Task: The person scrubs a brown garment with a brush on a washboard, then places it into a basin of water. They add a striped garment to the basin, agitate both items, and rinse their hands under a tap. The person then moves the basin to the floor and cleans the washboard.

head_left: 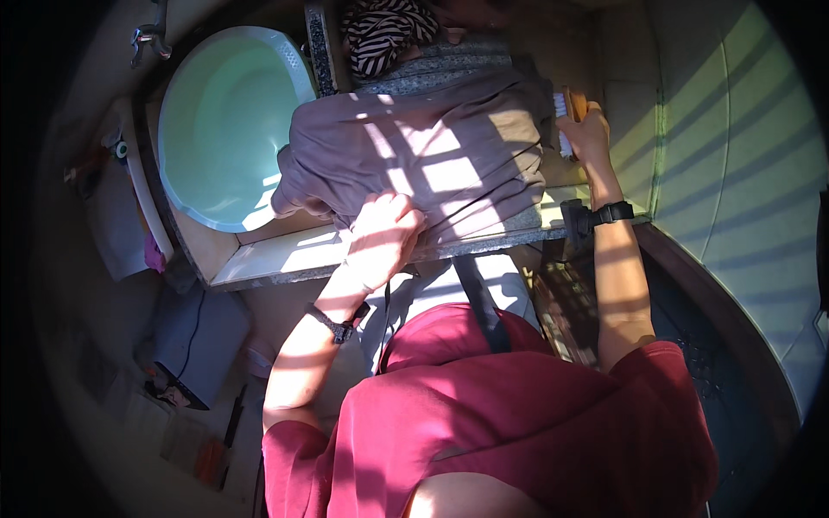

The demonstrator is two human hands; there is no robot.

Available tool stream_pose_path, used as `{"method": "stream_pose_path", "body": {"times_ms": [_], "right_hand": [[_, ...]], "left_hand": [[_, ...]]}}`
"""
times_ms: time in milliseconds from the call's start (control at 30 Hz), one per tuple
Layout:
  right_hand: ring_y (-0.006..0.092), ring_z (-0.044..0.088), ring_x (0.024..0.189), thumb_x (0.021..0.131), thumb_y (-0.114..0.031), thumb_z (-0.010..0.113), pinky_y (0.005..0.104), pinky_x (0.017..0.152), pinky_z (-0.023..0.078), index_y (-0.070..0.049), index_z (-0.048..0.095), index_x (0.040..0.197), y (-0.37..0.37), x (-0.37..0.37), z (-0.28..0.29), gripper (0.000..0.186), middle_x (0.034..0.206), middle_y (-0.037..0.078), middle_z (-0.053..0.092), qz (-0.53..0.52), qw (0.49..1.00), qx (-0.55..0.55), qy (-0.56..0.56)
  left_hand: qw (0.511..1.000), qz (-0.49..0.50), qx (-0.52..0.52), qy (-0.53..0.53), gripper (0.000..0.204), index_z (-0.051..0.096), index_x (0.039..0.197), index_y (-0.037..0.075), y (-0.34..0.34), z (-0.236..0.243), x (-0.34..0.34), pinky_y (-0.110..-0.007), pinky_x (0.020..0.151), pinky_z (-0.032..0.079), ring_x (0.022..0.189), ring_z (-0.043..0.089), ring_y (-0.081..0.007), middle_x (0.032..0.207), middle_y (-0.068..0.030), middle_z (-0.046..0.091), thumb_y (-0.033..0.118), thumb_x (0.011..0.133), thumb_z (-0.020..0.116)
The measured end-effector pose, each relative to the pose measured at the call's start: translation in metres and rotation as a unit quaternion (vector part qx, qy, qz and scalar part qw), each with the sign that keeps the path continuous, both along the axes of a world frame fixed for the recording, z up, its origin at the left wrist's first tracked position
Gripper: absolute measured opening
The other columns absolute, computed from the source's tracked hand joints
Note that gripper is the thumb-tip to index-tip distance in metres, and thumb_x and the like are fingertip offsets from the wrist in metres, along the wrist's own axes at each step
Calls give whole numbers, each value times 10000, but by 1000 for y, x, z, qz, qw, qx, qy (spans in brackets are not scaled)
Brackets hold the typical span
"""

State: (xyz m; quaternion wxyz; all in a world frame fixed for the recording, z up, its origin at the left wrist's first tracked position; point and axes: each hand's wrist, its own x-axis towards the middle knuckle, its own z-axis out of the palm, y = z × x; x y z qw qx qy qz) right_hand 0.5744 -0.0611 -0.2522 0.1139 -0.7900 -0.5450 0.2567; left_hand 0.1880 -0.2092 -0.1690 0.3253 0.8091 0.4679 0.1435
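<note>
A damp-looking grey-brown garment (pixel 423 151) lies spread over the washing slab, striped with sunlight. On its near edge rests my left hand (pixel 386 229), its fingers curled closed on the fabric. Out past the garment's right side, my right hand (pixel 589 138) grips a scrubbing brush (pixel 570 108) with an orange-yellow back and white bristles. The bristles face left, toward the garment, and the brush is held at the garment's right edge. Part of the brush's back is hidden by my fingers.
A large pale green tub (pixel 233 129) stands left of the garment, below a metal tap (pixel 151 39). Behind the garment lies a black-and-white striped cloth (pixel 389 34). A stone ledge (pixel 319 43) divides the basin, and a tiled wall (pixel 734 129) rises at the right.
</note>
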Motion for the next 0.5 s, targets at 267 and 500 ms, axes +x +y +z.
{"method": "stream_pose_path", "body": {"times_ms": [267,500], "right_hand": [[394,589,1151,857,-365,808,500,1013,459,-96,464,1559,-71,-215,42,827,1215,217,586,445,890,78,58],[476,656,1151,1014,-461,648,538,925,566,-198,452,1586,44,-91,-46,659,1374,327,567,257,959,-79,-87]], "left_hand": [[926,137,-63,347,1259,318,1656,43,-13,-44,-17,-781,1178,200,1625,92,-475,1772,-210,121,667,696,842],[938,171,-94,287,1382,175,1701,71,-34,-53,-23,-720,1213,245,1616,80,-508,1754,-294,17,692,672,858]]}}
